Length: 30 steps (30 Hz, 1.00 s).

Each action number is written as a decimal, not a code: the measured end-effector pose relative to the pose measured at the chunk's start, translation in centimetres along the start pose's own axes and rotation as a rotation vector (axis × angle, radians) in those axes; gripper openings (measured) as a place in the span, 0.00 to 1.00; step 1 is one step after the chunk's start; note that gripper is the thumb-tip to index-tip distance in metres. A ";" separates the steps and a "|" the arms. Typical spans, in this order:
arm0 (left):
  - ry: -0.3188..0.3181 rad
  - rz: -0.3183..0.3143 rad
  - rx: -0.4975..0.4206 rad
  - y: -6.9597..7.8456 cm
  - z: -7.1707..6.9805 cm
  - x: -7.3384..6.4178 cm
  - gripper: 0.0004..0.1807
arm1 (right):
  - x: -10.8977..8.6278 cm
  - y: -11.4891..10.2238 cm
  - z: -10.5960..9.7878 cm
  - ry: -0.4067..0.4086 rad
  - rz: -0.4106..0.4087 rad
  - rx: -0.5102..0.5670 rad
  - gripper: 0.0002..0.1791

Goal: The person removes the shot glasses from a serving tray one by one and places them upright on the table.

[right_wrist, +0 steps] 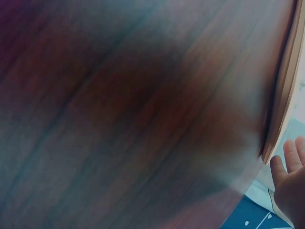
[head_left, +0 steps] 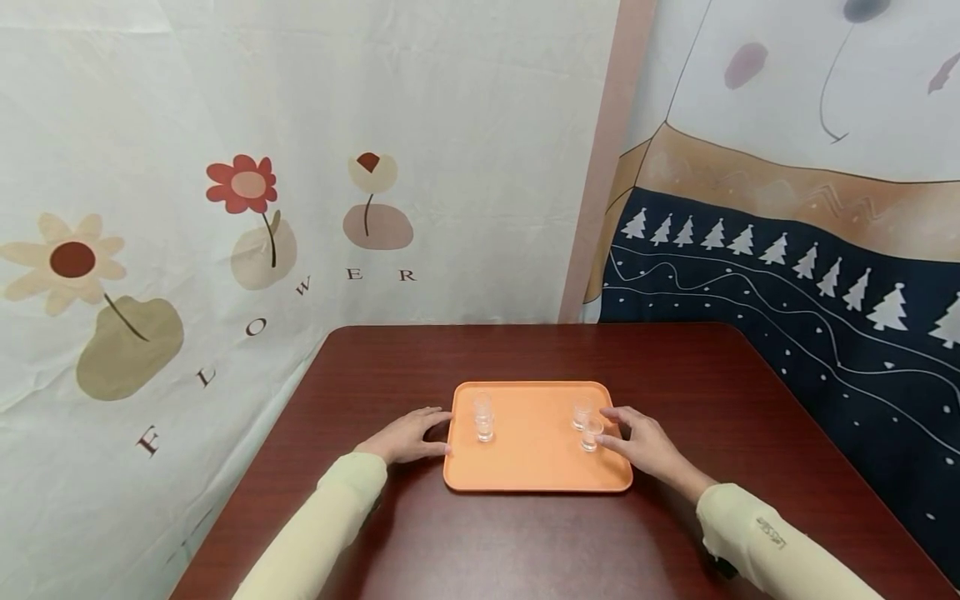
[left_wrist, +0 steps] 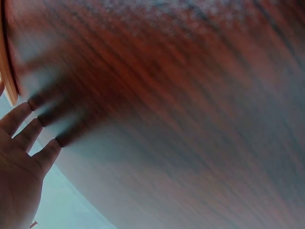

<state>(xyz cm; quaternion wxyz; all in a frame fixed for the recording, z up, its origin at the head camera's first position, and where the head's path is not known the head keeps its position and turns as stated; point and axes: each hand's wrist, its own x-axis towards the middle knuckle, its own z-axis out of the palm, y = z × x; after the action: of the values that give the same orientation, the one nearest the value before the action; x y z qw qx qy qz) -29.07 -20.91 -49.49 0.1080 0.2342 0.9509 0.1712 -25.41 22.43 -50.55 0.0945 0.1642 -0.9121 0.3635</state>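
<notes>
My 2 hands flank an orange tray (head_left: 532,468) just below the center of the frame, flat on a dark red-brown desk (head_left: 570,542) and bearing 4 small transparent glasses in 2 pairs. At the tray's left rim, the fingers of my left hand (head_left: 405,435) are straight and apart, thumb and forefinger reaching the edge; how firmly they bear on it, I cannot tell. The stance would suit steadying the tray.

Right of center, my right hand (head_left: 651,446) arches over the opposite rim, fingers apart and closed on nothing. The thumb tip is at the lower right glass (head_left: 591,436) and the forefinger just beside the upper right glass (head_left: 581,412); contact is too fine to confirm. Coming in from the side, I judge, lessens the risk of a knock from above.

On the tray's left half, the upper left glass (head_left: 482,404) and the lower left glass (head_left: 485,430) line up 1 behind the other, well apart from my right fingers. Pairs set toward opposite sides should spread the weight, and the raised rim likely guards against sliding off.
</notes>
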 end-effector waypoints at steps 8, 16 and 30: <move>0.004 0.009 0.004 -0.1 0.1 0.1 0.39 | 0.1 0.0 0.7 -0.017 0.043 0.028 0.26; 0.006 0.006 0.008 -0.1 0.1 0.1 0.39 | 0.4 -0.2 1.4 -0.015 0.073 0.082 0.21; 0.006 -0.005 0.005 -0.1 0.2 0.1 0.39 | 0.2 -0.7 1.1 -0.016 0.110 0.146 0.15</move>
<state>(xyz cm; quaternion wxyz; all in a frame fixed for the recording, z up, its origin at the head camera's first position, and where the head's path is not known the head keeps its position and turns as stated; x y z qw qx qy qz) -29.15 -20.87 -49.77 0.1050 0.2317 0.9522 0.1693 -25.42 21.15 -50.87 0.0550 0.1230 -0.8916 0.4323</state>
